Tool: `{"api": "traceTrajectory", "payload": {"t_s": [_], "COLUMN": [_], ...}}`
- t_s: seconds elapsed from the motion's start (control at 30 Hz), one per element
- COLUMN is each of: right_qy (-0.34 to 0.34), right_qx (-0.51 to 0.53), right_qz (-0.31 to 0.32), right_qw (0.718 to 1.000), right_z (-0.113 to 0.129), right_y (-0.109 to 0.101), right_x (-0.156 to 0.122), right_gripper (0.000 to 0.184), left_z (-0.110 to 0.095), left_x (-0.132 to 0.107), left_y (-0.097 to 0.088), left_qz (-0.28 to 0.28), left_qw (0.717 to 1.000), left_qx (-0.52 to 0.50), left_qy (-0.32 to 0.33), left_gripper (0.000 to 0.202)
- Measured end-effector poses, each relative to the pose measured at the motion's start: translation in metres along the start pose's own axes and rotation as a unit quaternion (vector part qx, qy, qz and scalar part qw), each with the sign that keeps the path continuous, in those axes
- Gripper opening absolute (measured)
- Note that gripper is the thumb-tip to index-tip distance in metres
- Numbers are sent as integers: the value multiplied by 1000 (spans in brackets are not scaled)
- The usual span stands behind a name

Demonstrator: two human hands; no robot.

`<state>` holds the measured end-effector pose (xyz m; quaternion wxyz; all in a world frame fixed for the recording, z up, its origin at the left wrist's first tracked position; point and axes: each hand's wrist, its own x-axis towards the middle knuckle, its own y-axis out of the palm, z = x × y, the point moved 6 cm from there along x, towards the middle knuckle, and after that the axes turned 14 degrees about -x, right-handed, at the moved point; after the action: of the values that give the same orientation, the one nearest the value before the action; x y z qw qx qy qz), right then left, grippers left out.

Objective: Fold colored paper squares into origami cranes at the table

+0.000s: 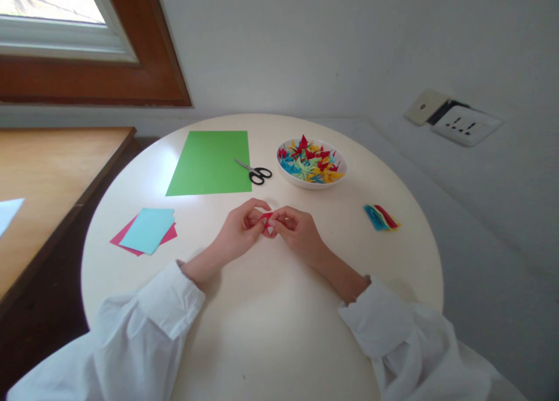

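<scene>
My left hand [239,231] and my right hand [297,231] meet over the middle of the round white table [262,331]. Both pinch a small folded piece of red paper [266,216] between their fingertips. The paper is mostly hidden by my fingers. Both wrists rest on the tabletop, in white sleeves.
A green sheet [212,161] lies at the back, with black scissors [255,172] beside it. A white bowl [311,162] holds several coloured folded paper figures. Light blue and red squares [146,231] lie at the left, small coloured strips [381,217] at the right. A wooden ledge [48,180] stands at the left.
</scene>
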<state>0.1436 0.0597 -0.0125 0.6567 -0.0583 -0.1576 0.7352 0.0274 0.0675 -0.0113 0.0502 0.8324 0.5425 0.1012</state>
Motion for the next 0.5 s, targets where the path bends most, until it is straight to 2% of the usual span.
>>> {"api": "traceTrajectory", "payload": {"t_s": [0.23, 0.5], "right_qy": [-18, -37], "right_qx": [-41, -68], "right_qz": [-15, -13], "right_qw": [999, 997], "right_z": [1, -2], "right_y": [-4, -2], "right_x": [0, -1], "right_gripper": [3, 8], "left_z": [-4, -3], "left_x": [-2, -1], "left_y": [3, 1], "left_qz": [11, -8], "left_qw": [1000, 999], "left_qx": [3, 36], "left_qy": [10, 20], "left_gripper": [16, 10]}}
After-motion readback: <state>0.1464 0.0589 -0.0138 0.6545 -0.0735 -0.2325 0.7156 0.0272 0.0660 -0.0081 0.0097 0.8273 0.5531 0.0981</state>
